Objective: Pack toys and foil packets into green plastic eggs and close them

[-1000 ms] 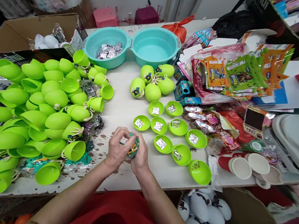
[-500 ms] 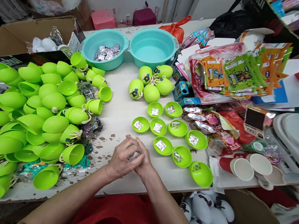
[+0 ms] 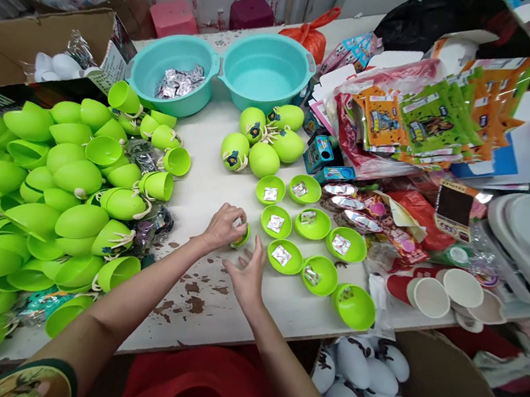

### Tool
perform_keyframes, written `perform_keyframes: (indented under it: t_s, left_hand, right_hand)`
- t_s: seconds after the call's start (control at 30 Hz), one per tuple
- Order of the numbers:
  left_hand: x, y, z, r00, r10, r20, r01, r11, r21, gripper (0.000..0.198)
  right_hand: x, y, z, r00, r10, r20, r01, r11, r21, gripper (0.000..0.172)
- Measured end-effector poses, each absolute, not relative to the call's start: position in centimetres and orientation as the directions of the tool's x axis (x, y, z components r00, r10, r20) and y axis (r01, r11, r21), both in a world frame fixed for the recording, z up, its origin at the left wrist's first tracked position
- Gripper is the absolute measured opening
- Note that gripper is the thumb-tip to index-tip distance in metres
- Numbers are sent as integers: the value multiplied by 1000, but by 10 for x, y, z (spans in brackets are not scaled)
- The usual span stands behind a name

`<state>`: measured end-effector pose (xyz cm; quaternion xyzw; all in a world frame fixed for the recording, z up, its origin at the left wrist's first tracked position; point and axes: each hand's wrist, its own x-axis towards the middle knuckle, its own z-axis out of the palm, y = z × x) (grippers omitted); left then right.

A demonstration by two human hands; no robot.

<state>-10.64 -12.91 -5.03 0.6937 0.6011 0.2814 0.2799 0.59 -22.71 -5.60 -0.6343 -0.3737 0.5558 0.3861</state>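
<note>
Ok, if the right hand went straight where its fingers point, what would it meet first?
Likely the green shell half under the left hand; the open right hand aims up-left at it, though depth is unclear.

The person wears red clothing (image 3: 201, 385) at the bottom middle of the frame. The lower-left sleeve (image 3: 33, 383) has a dark green edge and a yellowish picture. Left hand (image 3: 225, 226) and right hand (image 3: 247, 277) are bare.

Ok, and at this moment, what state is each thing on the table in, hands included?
Left hand: curled over one green half shell, contents hidden.
Right hand: open, fingers spread, holding nothing.
Other half shells: open side up, a small packet inside.
Whole eggs: closed.
Teal basin by the box: holds foil sachets.
Second teal basin: empty.
</note>
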Motion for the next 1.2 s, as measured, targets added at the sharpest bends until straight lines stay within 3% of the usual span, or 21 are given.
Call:
perform_keyframes:
  t_s: [0.1, 0.33, 0.47, 0.57, 0.67, 0.77, 0.87, 0.93, 1.07, 1.2]
  left_hand:
    - [-118, -158, -47, 107, 994, 28, 660, -92, 746, 8]
    - [-114, -194, -27, -74, 987, 141, 579, -73, 812, 10]
    - [-105, -200, -4, -52, 970, 237, 507, -179, 843, 16]
    - [-111, -198, 14, 121, 948, 294, 339, -318, 885, 27]
    - [-124, -195, 28, 179, 961, 211, 373, -264, 889, 34]
    - [-128, -199, 38, -32, 998, 63, 543, -36, 839, 26]
    - [-120, -207, 43, -187, 981, 56, 537, 54, 842, 10]
    - [-115, -210, 45, -206, 974, 92, 502, 24, 865, 12]
    - [-120, -203, 53, -136, 990, 47, 295, -5, 956, 9]
    - [-131, -195, 64, 36, 997, 64, 200, -70, 977, 14]
  right_hand:
    - [-2, -216, -67, -11, 954, -298, 223, -288, -931, 91]
    - [13, -197, -54, -311, 872, -377, 349, -264, -899, 83]
    - [34, -175, -27, -558, 730, -395, 251, -305, -919, 76]
    - [39, -164, -7, -711, 601, -366, 92, -436, -895, 71]
    - [31, -166, 6, -635, 669, -386, 66, -451, -890, 70]
    - [16, -176, 8, -421, 812, -405, 145, -381, -913, 69]
    - [6, -186, 8, -314, 902, -294, 220, -232, -947, 64]
    - [7, -189, 11, -394, 880, -265, 199, -200, -959, 68]
    - [17, -175, 21, -597, 734, -323, 110, -324, -939, 88]
    - [19, -156, 24, -694, 673, -256, 104, -258, -961, 84]
